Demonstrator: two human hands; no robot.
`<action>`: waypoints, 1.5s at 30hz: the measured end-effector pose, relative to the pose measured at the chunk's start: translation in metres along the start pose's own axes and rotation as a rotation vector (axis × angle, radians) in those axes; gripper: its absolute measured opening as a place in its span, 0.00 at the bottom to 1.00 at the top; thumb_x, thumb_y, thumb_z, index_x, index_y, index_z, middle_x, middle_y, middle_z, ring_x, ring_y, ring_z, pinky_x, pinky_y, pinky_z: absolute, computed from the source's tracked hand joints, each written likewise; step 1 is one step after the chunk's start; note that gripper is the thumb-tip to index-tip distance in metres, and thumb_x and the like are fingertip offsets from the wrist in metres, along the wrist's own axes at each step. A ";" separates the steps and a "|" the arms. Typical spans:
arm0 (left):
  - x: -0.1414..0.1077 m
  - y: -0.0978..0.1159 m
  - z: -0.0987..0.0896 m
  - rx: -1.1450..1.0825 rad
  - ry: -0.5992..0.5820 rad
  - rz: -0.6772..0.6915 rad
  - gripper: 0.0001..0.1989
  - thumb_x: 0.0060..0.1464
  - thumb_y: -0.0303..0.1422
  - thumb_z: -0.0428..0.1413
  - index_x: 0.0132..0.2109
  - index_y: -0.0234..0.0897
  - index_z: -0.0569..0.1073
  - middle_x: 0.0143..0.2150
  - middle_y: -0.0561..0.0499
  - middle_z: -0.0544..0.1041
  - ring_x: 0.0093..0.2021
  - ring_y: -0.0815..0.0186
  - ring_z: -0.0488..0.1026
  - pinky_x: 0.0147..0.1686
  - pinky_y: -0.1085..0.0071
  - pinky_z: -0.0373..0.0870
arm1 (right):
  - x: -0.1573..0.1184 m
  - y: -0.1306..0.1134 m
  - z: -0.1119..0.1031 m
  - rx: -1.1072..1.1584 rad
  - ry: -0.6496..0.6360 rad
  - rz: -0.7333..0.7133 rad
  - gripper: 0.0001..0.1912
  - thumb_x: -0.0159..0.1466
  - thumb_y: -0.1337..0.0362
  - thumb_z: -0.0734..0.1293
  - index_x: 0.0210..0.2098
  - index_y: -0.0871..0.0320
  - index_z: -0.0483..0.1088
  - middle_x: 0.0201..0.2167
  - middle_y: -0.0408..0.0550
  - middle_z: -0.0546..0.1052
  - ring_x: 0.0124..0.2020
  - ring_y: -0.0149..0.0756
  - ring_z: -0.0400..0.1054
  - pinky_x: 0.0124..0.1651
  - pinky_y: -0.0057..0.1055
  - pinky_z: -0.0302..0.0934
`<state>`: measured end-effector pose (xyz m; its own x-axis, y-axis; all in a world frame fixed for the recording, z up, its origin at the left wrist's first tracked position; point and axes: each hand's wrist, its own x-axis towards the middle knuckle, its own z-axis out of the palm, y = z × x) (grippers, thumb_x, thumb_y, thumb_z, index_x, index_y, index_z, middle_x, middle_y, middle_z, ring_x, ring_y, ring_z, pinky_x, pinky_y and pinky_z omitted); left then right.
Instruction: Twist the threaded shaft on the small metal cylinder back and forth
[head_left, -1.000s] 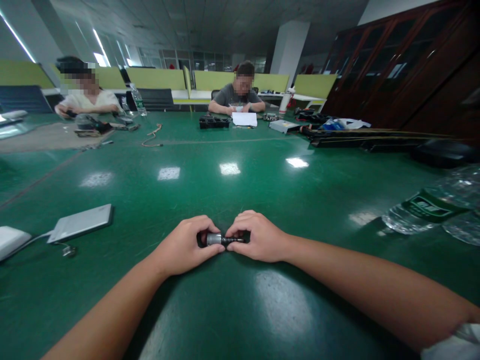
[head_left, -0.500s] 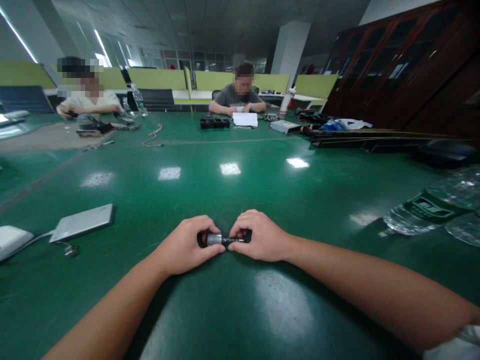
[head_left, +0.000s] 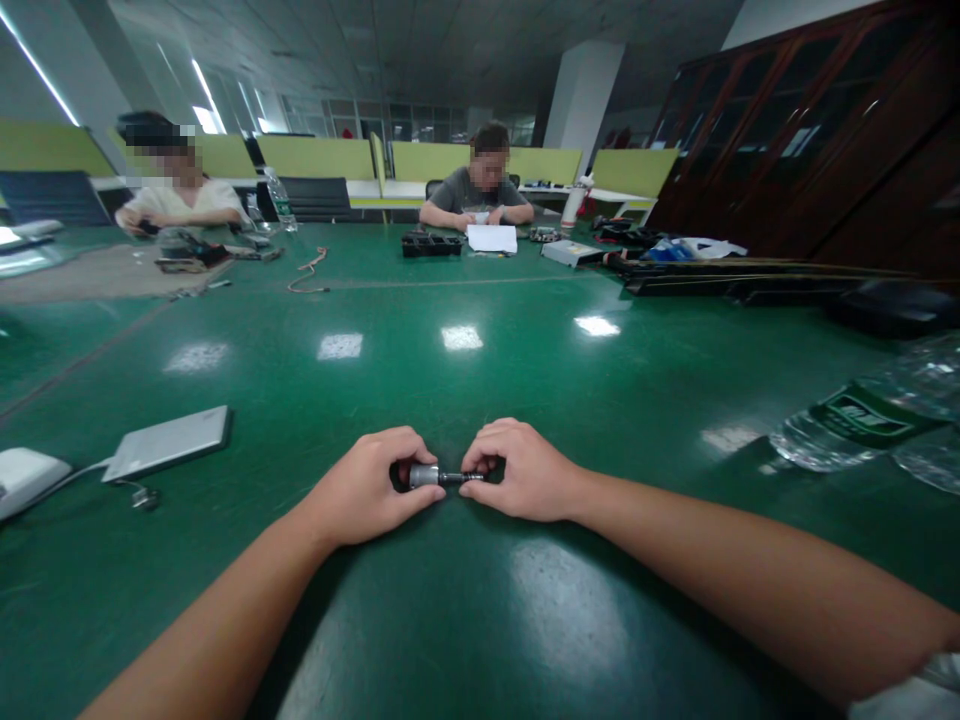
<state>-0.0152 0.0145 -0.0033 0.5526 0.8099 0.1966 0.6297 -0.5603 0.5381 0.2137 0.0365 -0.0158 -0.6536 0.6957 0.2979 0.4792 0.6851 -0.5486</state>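
Near the table's front, my left hand (head_left: 382, 487) pinches a short silver metal cylinder (head_left: 424, 477) between thumb and fingers. From the cylinder's right end a thin dark metal rod (head_left: 452, 478) with ridged bands runs into my right hand (head_left: 516, 472). The right thumb and fingertips are closed on the rod's right part. Both pieces lie level, in line with each other, low over the green table (head_left: 480, 600). I cannot tell whether rod and cylinder are joined or only touching. Fingers hide part of each.
At left lie a silver flat box (head_left: 169, 443) with a cable and a white device (head_left: 28, 482). Clear plastic bottles (head_left: 847, 425) lie at right. Across the table sit two people, with a black tray (head_left: 432, 244), white paper (head_left: 492, 239) and a rope piece (head_left: 309, 270).
My hands have drawn slightly apart, the left with the cylinder going left. More of the rod now shows between them. The view has shifted very slightly.
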 end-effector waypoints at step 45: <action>-0.002 -0.009 -0.007 0.039 0.044 -0.064 0.09 0.54 0.37 0.60 0.36 0.35 0.74 0.31 0.51 0.74 0.31 0.65 0.70 0.32 0.71 0.64 | -0.006 0.002 -0.001 -0.051 0.034 0.229 0.03 0.55 0.65 0.72 0.29 0.58 0.77 0.24 0.41 0.75 0.26 0.29 0.66 0.30 0.27 0.55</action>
<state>-0.0257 0.0194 -0.0024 0.4869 0.8504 0.1992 0.6840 -0.5131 0.5186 0.2195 0.0340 -0.0179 -0.5050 0.8404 0.1966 0.6419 0.5180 -0.5653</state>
